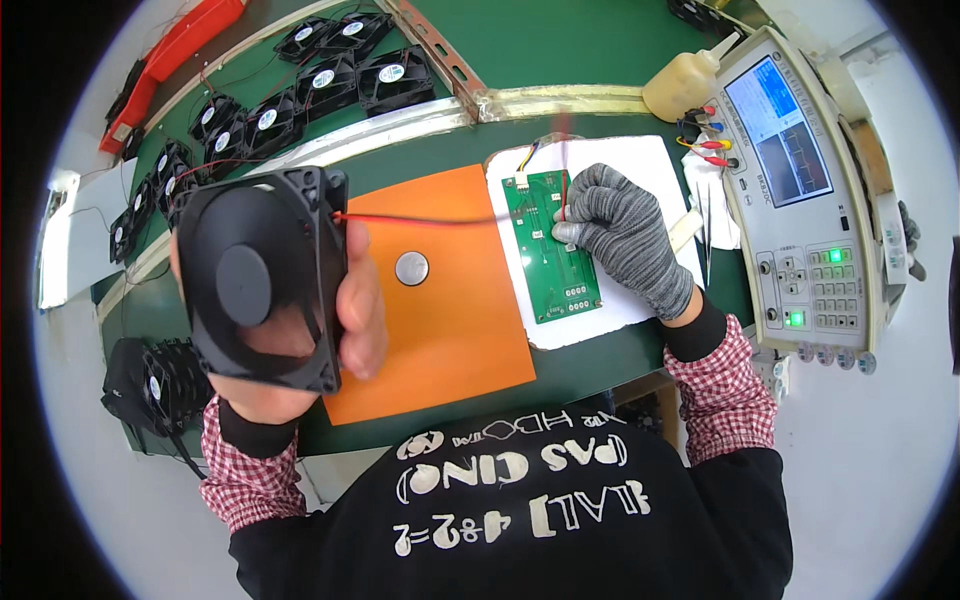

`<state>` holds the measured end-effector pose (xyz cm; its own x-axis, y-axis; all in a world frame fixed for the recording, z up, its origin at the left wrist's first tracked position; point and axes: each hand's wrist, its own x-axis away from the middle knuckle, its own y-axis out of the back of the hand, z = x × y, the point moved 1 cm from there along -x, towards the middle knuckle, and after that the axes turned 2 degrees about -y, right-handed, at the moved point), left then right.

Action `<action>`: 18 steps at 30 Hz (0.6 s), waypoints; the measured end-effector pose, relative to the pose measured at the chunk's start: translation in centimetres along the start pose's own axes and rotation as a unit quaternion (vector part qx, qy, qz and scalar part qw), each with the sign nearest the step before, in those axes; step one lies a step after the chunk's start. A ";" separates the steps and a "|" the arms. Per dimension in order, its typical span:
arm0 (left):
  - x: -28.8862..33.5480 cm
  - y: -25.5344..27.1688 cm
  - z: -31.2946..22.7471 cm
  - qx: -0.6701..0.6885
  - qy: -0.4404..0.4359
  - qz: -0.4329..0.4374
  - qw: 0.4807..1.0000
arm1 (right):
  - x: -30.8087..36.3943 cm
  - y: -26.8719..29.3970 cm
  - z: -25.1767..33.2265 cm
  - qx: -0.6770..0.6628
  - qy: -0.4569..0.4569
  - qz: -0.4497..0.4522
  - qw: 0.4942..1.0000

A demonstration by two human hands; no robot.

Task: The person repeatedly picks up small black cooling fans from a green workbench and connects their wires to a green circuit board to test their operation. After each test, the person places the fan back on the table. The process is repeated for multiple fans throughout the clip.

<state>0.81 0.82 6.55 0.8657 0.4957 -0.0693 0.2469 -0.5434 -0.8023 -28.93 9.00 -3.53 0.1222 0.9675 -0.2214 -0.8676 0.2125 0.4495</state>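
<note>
Fan (243,283) held face-on to the view

The left hand (362,315) grips the fan by its frame, fingers curled, left of the orange mat (440,350); the frame's longer-looking axis stands near upright. The gloved right hand (625,235) pinches a red wire (564,190) over the board (545,270), whose long axis points away from the person.

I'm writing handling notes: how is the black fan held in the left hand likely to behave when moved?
The fan should probably feel stiff, given its square frame. It looks like plastic, so may be light for its size. Its thin wires look floppy and could snag.
</note>
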 end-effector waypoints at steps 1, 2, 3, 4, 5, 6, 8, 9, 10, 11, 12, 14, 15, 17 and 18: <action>-0.1 0.1 0.0 0.011 0.005 -0.030 0.999 | 0.1 0.1 0.0 -0.015 -0.002 0.001 1.000; -0.2 0.2 0.1 0.022 0.010 -0.060 0.998 | 0.0 0.1 0.2 -0.006 -0.002 0.004 1.000; -0.2 0.4 0.4 0.036 0.018 -0.091 0.995 | 0.0 0.1 0.4 0.004 -0.006 0.007 1.000; -0.3 0.6 0.7 0.034 0.017 -0.102 0.994 | 0.1 0.1 0.7 0.013 -0.011 0.009 1.000; -0.3 0.7 0.9 0.029 0.014 -0.114 0.993 | 0.0 0.0 0.8 0.024 0.002 0.013 1.000; -0.5 0.7 1.2 0.022 0.017 -0.124 0.992 | 0.0 0.2 0.7 0.034 0.011 0.010 0.999; -1.0 1.7 1.9 0.000 0.013 -0.123 0.992 | 0.0 0.4 0.4 0.124 0.069 -0.008 0.990; -1.2 2.4 2.3 -0.015 0.006 -0.116 0.993 | -0.1 0.5 0.1 0.135 0.078 -0.007 0.988; -1.3 2.7 2.8 -0.076 -0.033 -0.151 0.985 | -0.1 0.5 -0.3 0.117 0.082 0.007 0.990; -1.1 3.7 2.9 -0.129 -0.031 -0.108 0.985 | -0.2 0.2 -0.4 0.136 0.115 -0.018 0.984; -1.3 4.3 3.0 -0.133 -0.024 -0.108 0.985 | 0.0 0.3 -0.3 0.106 0.073 0.000 0.992; -0.9 3.4 3.6 -0.108 -0.034 -0.136 0.984 | 0.0 -0.1 -0.9 0.130 0.115 -0.018 0.985; -1.3 3.4 3.8 -0.122 -0.020 -0.124 0.985 | 0.1 0.3 -0.9 0.100 0.117 -0.013 0.988; -1.4 3.5 3.9 -0.142 0.008 -0.079 0.987 | -0.3 0.4 -1.5 0.134 0.101 -0.009 0.986; -1.5 3.8 3.8 -0.141 0.015 -0.065 0.988 | -0.5 0.5 -1.6 0.153 0.107 -0.012 0.982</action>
<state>-1.24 0.60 1.31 0.8299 0.5560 0.0448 0.4653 -0.6457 -0.6054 -30.18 8.45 -4.55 0.0083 0.9179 -0.3967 -0.6760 0.2975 0.6742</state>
